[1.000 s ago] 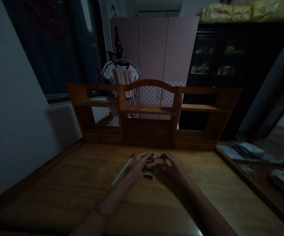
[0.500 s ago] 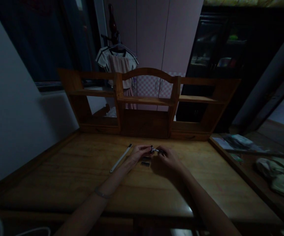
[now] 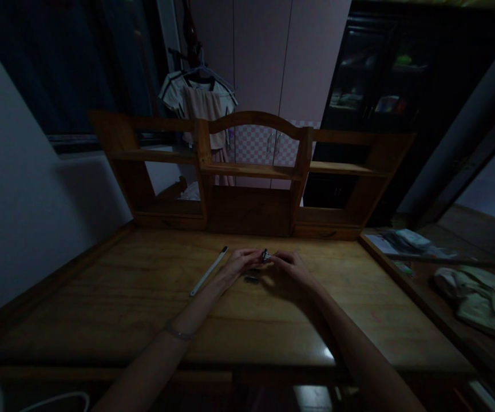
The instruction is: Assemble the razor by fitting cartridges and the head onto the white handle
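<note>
1. Brought the right hand (image 3: 292, 265) closer at the fingertips to the small metal piece (image 3: 265, 256) since the earlier frame, with less of the piece now showing between the hands.
2. Clamped on the piece with the left hand (image 3: 238, 263), that grip pressed together at its left side.
3. Cannot tell the state of the right grip: reaching the piece's right side with bent fingers, either touching or just beside it.
4. Holding the piece over the desk (image 3: 114, 292), between both hands, too small and dim for more detail.
5. Showing small dark pieces (image 3: 252, 280) on the desk just below the hands, partly in shadow.
6. Showing also a pale strip (image 3: 208, 272) with a dark end, slanted, left of the left hand.
7. Wearing a thin bracelet (image 3: 179, 333) on the left wrist.
8. Facing a wooden shelf unit (image 3: 249, 170) along the far edge.
</note>
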The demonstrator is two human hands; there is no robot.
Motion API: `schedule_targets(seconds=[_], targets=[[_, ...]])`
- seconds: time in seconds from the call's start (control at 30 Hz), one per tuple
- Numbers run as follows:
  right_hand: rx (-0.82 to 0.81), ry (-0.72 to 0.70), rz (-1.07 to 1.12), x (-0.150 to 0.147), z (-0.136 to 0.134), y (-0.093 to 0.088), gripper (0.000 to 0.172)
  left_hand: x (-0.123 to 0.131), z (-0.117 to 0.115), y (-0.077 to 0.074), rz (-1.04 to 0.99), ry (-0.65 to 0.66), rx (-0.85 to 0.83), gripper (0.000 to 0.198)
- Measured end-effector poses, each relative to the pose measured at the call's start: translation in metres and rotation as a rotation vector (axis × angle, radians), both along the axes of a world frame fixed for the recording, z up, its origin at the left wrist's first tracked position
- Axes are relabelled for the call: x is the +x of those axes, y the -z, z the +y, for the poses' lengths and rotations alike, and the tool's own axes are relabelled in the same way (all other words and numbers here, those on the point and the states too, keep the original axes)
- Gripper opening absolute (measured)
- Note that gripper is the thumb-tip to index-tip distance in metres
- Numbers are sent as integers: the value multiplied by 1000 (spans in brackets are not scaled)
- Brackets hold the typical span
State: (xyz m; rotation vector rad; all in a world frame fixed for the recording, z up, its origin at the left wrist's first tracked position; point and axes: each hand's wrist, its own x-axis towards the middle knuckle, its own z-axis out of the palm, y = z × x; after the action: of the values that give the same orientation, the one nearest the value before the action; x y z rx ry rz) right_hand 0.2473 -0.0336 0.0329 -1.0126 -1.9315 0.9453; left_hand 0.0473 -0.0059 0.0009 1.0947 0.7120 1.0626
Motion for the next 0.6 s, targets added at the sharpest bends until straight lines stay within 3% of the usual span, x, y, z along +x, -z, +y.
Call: schedule_targets(seconds=[0.27,0.6], targets=[[4,-16,-2,-2,0,6,29,4,-1,2,37,-15,11,42],[-3,23,-23,-2,2,7,35,2,0,2,23,-6,6,36]])
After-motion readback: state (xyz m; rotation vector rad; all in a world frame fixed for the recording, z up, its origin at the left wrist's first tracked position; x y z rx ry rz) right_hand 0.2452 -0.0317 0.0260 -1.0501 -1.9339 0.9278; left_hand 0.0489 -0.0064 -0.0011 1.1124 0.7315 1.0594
